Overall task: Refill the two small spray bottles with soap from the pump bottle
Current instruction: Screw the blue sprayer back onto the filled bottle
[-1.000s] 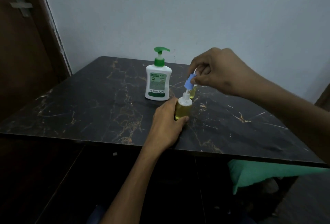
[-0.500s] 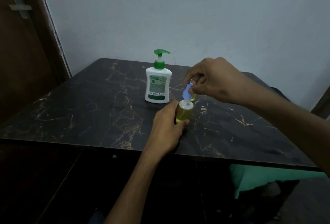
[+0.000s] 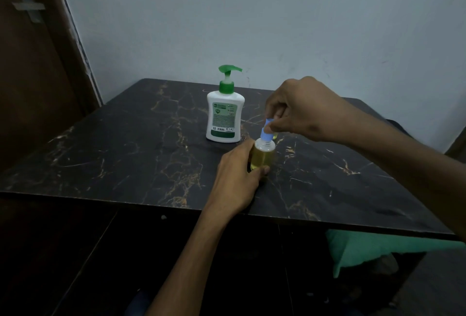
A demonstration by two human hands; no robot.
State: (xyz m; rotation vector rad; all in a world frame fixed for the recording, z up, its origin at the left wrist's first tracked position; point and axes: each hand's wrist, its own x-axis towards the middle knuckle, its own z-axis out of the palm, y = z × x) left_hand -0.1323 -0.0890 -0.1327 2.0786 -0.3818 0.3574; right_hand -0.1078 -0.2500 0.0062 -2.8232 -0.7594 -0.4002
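Seating goes best if the left hand (image 3: 235, 177) grips the small clear yellow-filled spray bottle (image 3: 262, 155) steady while the right hand (image 3: 300, 111), pinching the blue spray cap (image 3: 267, 133), twists squarely.

Dim room: black gold-veined marble table (image 3: 131, 154) against pale wall (image 3: 277, 13), brown door (image 3: 30, 63) left.

this looks like a plain room in a home, though the dim light leaves that unsure. beyond the right hand (image 3: 306, 109) rises a bare pale blue-grey wall (image 3: 252, 13); under both hands lies a black marble-patterned table (image 3: 126, 144). far left of the left hand (image 3: 237, 177) stands a brown wooden door (image 3: 30, 76) with a metal latch (image 3: 26, 4).
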